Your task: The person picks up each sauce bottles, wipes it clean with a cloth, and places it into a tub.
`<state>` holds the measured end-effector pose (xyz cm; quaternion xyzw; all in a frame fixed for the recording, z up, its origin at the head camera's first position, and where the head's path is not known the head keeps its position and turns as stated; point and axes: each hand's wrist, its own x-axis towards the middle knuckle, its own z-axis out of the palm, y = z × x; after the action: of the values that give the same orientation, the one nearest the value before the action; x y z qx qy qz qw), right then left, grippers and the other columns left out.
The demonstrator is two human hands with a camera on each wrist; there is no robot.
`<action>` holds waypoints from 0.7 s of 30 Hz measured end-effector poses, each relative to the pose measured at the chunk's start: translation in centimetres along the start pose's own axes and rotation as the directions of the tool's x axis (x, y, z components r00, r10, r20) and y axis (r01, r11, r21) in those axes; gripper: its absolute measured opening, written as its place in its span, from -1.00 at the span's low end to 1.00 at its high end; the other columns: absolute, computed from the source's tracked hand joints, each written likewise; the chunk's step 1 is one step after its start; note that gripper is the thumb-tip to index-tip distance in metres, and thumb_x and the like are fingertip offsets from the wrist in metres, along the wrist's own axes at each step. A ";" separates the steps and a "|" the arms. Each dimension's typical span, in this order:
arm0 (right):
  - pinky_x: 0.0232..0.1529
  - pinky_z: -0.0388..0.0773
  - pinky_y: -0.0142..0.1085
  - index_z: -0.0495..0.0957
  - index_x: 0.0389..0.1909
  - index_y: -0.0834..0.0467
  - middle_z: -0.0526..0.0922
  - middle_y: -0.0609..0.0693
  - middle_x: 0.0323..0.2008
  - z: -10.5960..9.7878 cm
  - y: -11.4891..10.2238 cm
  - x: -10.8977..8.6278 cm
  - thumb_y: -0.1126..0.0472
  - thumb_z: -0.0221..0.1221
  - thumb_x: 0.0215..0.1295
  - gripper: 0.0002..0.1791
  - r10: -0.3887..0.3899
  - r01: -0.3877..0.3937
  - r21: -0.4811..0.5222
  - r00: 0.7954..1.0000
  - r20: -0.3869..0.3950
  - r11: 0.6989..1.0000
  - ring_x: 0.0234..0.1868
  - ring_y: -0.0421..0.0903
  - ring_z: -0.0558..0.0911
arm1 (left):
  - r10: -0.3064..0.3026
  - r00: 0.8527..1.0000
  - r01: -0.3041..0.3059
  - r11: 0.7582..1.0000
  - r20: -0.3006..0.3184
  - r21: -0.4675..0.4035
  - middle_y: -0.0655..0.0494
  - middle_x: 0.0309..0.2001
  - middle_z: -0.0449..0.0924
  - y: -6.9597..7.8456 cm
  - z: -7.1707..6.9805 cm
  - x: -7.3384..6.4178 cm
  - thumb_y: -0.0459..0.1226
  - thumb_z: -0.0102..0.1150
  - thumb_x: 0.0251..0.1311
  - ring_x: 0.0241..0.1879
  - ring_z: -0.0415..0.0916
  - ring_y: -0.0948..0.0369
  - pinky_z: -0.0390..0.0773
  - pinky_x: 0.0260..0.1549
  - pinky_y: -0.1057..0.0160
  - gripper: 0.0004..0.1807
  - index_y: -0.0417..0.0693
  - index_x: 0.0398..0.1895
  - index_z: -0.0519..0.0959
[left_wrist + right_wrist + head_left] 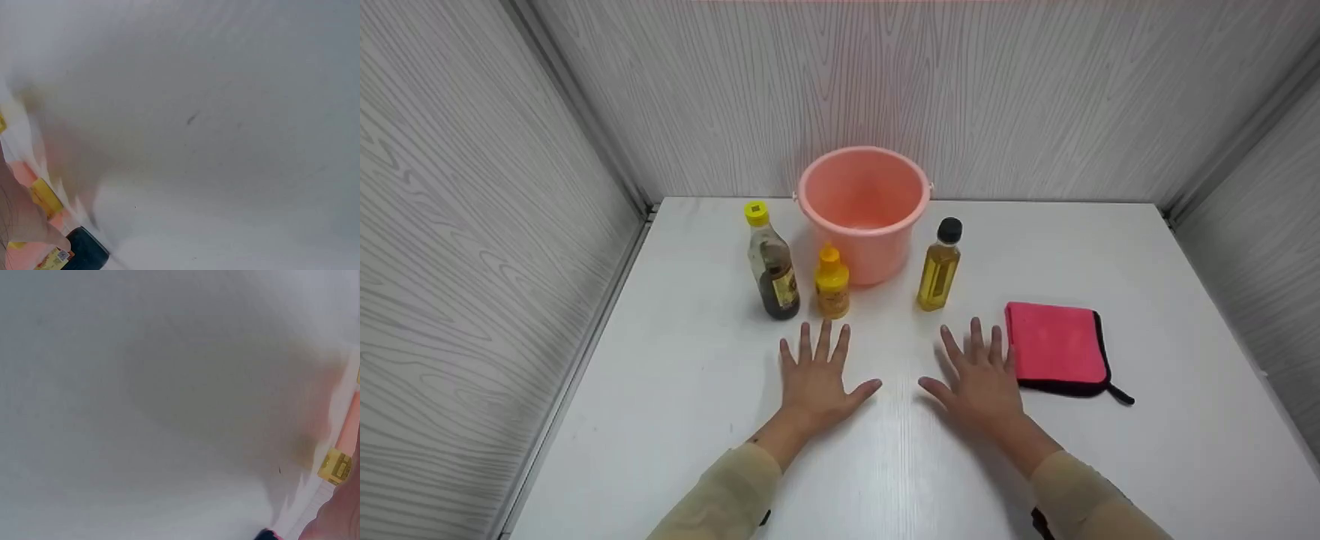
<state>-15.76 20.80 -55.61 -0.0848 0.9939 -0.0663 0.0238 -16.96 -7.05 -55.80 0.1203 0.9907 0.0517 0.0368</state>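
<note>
Both hands lie palm down with fingers spread and hold nothing. The left hand [816,386] has its fingertips just short of a small yellow squeeze bottle [832,289]. Left of that stands a dark sauce bottle [782,289] with a yellow cap. My right hand [981,384] is below a slim bottle of golden oil [938,274] with a black cap; its little finger is right at the edge of a folded pink cloth [1057,345] with black trim. Part of the left hand [22,216] shows at the left wrist view's edge, and the right hand [337,517] in the right wrist view's corner.
A pink bucket [877,251] stands upright at the back of the white table [675,390], behind the bottles. Grey wood-grain panels [697,97] enclose the table at the back and on both sides.
</note>
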 end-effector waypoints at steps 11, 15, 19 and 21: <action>0.47 -0.34 0.53 -0.21 0.75 -0.14 -0.40 0.30 0.69 -3.4 4.3 0.6 -0.63 -0.08 0.38 0.13 0.089 -0.089 0.125 0.996 0.008 0.988 0.63 0.48 -0.41 | 0.000 1.000 0.000 1.000 -0.008 -0.010 -0.03 0.74 -0.25 0.0 0.0 -0.2 0.65 -0.44 0.23 0.68 -0.36 -0.26 -0.27 0.49 -0.51 0.18 0.20 0.76 -0.11; 0.41 -0.39 0.59 -0.29 0.75 -0.11 -0.46 0.34 0.68 -4.5 6.7 1.0 -0.64 -0.02 0.34 0.20 0.134 -0.139 0.160 0.990 0.047 0.977 0.60 0.53 -0.47 | 0.002 1.000 -0.002 1.000 -0.011 -0.015 -0.02 0.74 -0.26 0.0 0.0 -0.3 0.66 -0.44 0.23 0.67 -0.35 -0.26 -0.28 0.48 -0.52 0.19 0.19 0.76 -0.08; 0.37 -0.41 0.63 -0.33 0.75 -0.10 -0.49 0.40 0.65 -5.1 9.0 1.4 -0.63 0.03 0.31 0.25 0.155 -0.168 0.159 0.984 0.090 0.973 0.57 0.57 -0.52 | 0.000 1.000 0.000 1.000 -0.011 -0.009 -0.01 0.74 -0.27 0.0 0.0 -0.3 0.66 -0.44 0.23 0.68 -0.36 -0.25 -0.28 0.49 -0.51 0.19 0.19 0.76 -0.08; 0.36 -0.37 0.64 -0.33 0.75 -0.08 -0.47 0.42 0.65 -5.2 10.0 1.5 -0.61 0.07 0.30 0.26 0.164 -0.180 0.156 0.980 0.111 0.971 0.56 0.60 -0.50 | -0.001 1.000 0.001 1.000 -0.009 -0.004 -0.01 0.74 -0.27 0.0 0.0 -0.3 0.65 -0.44 0.23 0.68 -0.35 -0.25 -0.28 0.49 -0.51 0.18 0.20 0.76 -0.09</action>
<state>-19.18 30.99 -51.89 0.0007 0.9862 -0.1421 0.0845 -16.67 -7.13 -55.75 0.1193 0.9909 0.0540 0.0324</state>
